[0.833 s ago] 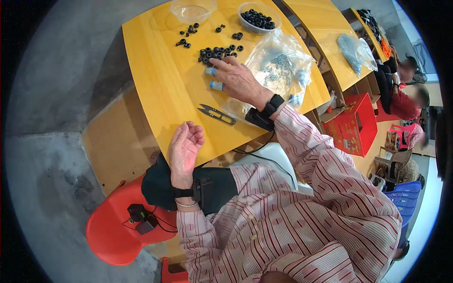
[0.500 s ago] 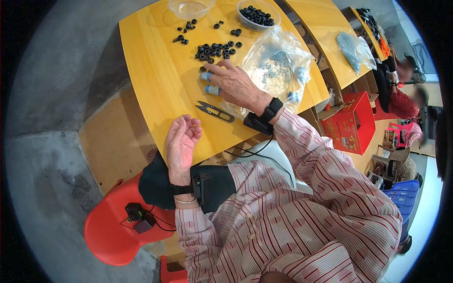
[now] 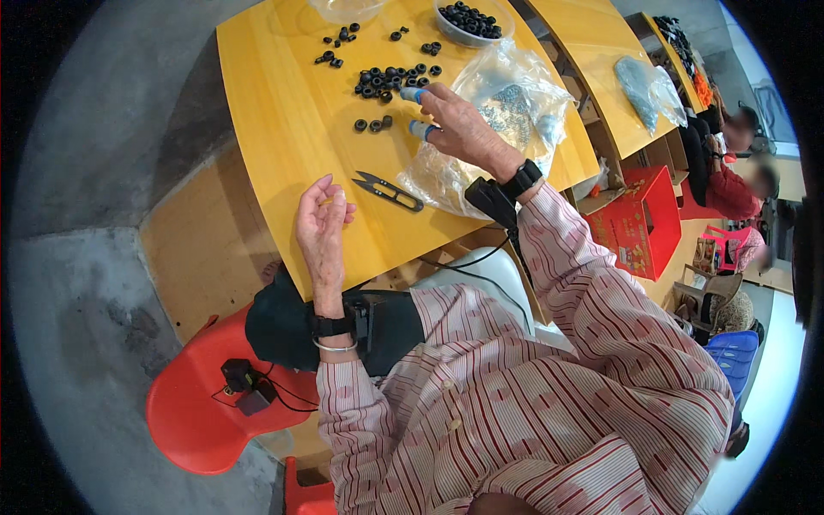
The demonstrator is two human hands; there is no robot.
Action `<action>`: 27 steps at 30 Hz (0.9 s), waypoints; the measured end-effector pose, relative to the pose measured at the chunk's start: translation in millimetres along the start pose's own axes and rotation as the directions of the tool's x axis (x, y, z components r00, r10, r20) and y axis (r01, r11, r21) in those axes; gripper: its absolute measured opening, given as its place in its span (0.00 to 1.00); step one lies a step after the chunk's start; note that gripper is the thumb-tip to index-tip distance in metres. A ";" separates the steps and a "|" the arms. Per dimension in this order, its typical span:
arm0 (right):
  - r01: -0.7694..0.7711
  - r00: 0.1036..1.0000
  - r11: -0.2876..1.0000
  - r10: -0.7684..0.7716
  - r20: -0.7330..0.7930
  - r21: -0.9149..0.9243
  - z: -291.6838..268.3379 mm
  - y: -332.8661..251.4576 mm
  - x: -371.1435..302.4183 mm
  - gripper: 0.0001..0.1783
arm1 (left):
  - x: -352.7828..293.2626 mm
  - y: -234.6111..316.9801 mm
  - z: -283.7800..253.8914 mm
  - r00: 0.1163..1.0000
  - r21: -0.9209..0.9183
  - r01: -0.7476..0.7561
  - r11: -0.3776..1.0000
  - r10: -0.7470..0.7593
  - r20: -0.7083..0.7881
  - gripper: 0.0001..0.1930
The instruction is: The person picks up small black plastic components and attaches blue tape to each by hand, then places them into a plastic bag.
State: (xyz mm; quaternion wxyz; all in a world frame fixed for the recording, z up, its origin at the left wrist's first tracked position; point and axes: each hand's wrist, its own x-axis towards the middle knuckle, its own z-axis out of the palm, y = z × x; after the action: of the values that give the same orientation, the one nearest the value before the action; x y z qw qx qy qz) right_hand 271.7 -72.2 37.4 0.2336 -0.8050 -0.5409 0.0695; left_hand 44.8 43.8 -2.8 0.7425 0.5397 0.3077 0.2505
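Note:
My right hand (image 3: 466, 127) hovers over the edge of a crumpled clear plastic bag (image 3: 556, 96), its fingers apart, with blue covers on two of them. Small bluish pieces lie in the bag. Left of those fingertips sits a cluster of black ring-shaped beads (image 3: 378, 83). Nearer to me, three black beads (image 3: 375, 125) lie in a short row. My left hand (image 3: 324, 227) is held at the table's near left edge, fingers loosely curled and apart, with nothing visible in them. Between the hands lies a pair of black thread snips (image 3: 389, 191).
A clear bowl of black beads (image 3: 470, 23) and another clear bowl (image 3: 348, 7) stand at the table's far side. More tables, a red box (image 3: 637, 221) and seated people are on the right. Left of my leg, a red chair (image 3: 193, 399) holds a black device with cables.
My right hand has moved to the right, away from the loose beads, uncovering the row of three. My left hand has shifted slightly left and farther over the table.

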 end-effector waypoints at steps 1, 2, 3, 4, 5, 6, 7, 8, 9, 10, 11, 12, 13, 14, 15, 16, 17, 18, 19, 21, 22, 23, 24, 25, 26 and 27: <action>0.052 0.998 0.999 -0.052 -0.034 -0.016 3.6 1.9 -0.4 0.23 | 0.6 -0.8 0.2 1.000 0.013 0.008 1.000 -0.008 0.014 0.19; 0.050 0.998 0.999 -0.050 -0.036 -0.016 6.7 2.9 -0.1 0.23 | 1.1 -1.5 0.8 1.000 0.014 0.008 1.000 -0.009 0.016 0.19; 0.059 0.998 0.998 -0.059 -0.018 0.006 9.3 0.6 1.7 0.24 | 1.4 -2.0 0.5 1.000 0.012 0.001 1.000 -0.001 0.013 0.19; 0.068 0.998 0.997 -0.068 0.000 0.028 11.0 -2.2 3.7 0.24 | 1.4 -2.2 0.4 1.000 0.011 -0.006 1.000 0.006 0.010 0.19; 0.083 0.996 0.997 -0.083 0.029 0.005 10.6 -5.5 3.8 0.24 | 0.9 -1.9 0.6 1.000 0.012 -0.006 1.000 0.006 0.010 0.19; 0.084 0.996 0.996 -0.084 0.029 0.005 11.9 -7.8 6.5 0.24 | 0.2 -0.9 1.4 1.000 0.027 -0.005 1.000 0.005 0.004 0.18; 0.085 0.996 0.996 -0.085 0.007 -0.025 13.6 -10.0 9.2 0.25 | -0.4 -0.2 2.0 1.000 0.041 -0.004 0.999 0.004 -0.002 0.17; 0.085 0.996 0.995 -0.086 -0.014 -0.056 14.5 -11.2 10.8 0.25 | -0.6 0.2 2.3 1.000 0.041 -0.006 0.999 0.006 -0.003 0.17; 0.087 0.996 0.995 -0.088 -0.015 -0.056 15.4 -9.0 12.7 0.25 | -0.8 0.8 2.5 1.000 0.041 0.002 0.999 -0.002 0.004 0.17; 0.112 0.991 0.991 -0.117 -0.067 -0.069 17.2 -4.2 15.8 0.25 | -0.8 1.3 2.2 1.000 0.041 0.009 0.999 -0.009 0.010 0.17; 0.138 0.982 0.987 -0.147 -0.117 -0.082 18.0 -1.2 18.3 0.26 | -0.6 1.8 1.6 1.000 0.041 0.007 0.999 -0.007 0.009 0.17; 0.138 0.982 0.987 -0.147 -0.116 -0.083 16.8 -0.4 19.3 0.26 | -0.6 1.5 1.7 1.000 0.043 0.015 0.999 -0.015 0.008 0.17; 0.174 0.978 0.979 -0.185 -0.099 -0.108 15.1 -0.1 20.4 0.24 | -0.6 1.1 1.7 1.000 0.044 0.023 0.999 -0.023 0.007 0.16; 0.210 0.972 0.969 -0.222 -0.081 -0.132 14.2 0.0 20.9 0.23 | -0.5 0.8 1.9 1.000 0.043 0.023 0.999 -0.023 0.007 0.16; 0.211 0.972 0.968 -0.222 -0.081 -0.133 14.4 -0.5 21.4 0.23 | -0.3 1.1 1.9 1.000 0.037 0.025 0.999 -0.025 0.002 0.16; 0.201 0.977 0.970 -0.209 -0.045 -0.139 15.1 -1.0 21.4 0.22 | 0.0 1.5 2.0 1.000 0.032 0.027 0.999 -0.027 -0.002 0.16; 0.191 0.981 0.971 -0.194 -0.008 -0.146 15.8 -1.5 21.3 0.21 | -0.2 2.2 2.4 1.000 0.031 0.027 0.999 -0.027 -0.002 0.16; 0.193 0.981 0.970 -0.196 -0.007 -0.145 16.8 -2.2 21.1 0.21 | -0.7 3.0 2.7 0.999 0.034 0.038 0.999 -0.038 0.004 0.16; 0.199 0.979 0.966 -0.202 -0.004 -0.162 17.7 -2.8 20.7 0.22 | -0.9 3.5 2.6 0.999 0.037 0.048 0.998 -0.049 0.011 0.16; 0.205 0.978 0.962 -0.208 0.000 -0.180 19.4 -3.5 19.8 0.23 | -0.2 3.3 2.3 0.999 0.041 0.046 0.998 -0.046 0.010 0.16; 0.219 0.974 0.959 -0.226 -0.020 -0.180 20.1 -3.5 19.3 0.23 | 0.1 2.9 2.5 0.999 0.046 0.043 0.998 -0.044 0.011 0.16; 0.232 0.969 0.956 -0.243 -0.040 -0.180 20.6 -3.8 18.6 0.22 | 0.2 2.6 2.7 0.999 0.044 0.045 0.998 -0.045 0.011 0.16; 0.233 0.969 0.956 -0.243 -0.038 -0.179 20.3 -6.6 18.2 0.22 | 0.2 2.5 2.1 0.999 0.046 0.048 0.998 -0.048 0.009 0.16; 0.225 0.973 0.962 -0.230 -0.011 -0.156 18.8 -10.9 17.9 0.23 | 0.1 2.5 1.6 0.999 0.047 0.050 0.998 -0.051 0.007 0.16; 0.217 0.976 0.967 -0.217 0.017 -0.134 18.5 -13.4 17.9 0.23 | 0.0 2.7 1.3 0.999 0.047 0.052 0.998 -0.052 0.005 0.16; 0.217 0.976 0.967 -0.216 0.016 -0.134 20.1 -11.8 18.2 0.23 | 0.2 3.2 1.7 0.999 0.052 0.051 0.997 -0.051 0.005 0.16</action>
State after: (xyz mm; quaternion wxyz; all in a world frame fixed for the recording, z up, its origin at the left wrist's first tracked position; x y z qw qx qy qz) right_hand 261.9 -46.1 27.5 0.1843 -0.7551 -0.6291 0.0075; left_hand 46.1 43.8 0.6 0.7355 0.5513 0.3255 0.2218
